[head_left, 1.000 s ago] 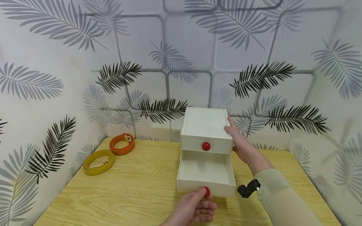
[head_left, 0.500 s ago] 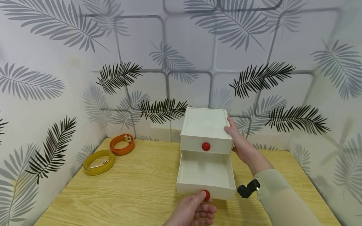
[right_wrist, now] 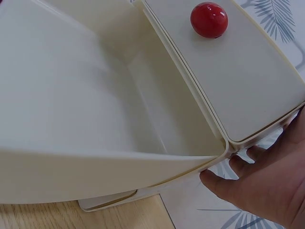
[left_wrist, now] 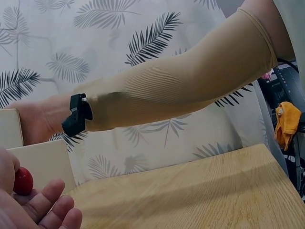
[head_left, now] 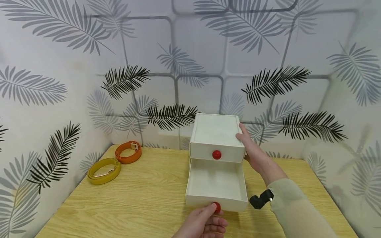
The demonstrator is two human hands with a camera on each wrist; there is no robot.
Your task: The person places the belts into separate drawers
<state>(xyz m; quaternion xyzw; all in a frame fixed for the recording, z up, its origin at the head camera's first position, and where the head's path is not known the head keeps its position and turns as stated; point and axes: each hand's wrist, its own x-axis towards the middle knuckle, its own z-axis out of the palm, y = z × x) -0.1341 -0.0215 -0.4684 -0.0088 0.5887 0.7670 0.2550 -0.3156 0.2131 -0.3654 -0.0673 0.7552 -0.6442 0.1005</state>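
Observation:
A white two-drawer box stands on the table, its lower drawer pulled out with a bare interior. My left hand pinches the red round knob of that drawer between thumb and finger, the other fingers loosely bent. In the left wrist view the same knob shows beside the thumb. My right hand rests against the box's right side, with fingers on its top edge. From the right wrist, several fingers reach along the side. The upper drawer is closed.
An orange rolled belt and a yellow rolled belt lie at the table's left. The wooden table meets leaf-patterned walls behind and at the sides. A black device sits on the right wrist.
The lower drawer has slid slightly further out toward me, along with my left hand on its knob. My right hand stays in place on the box.

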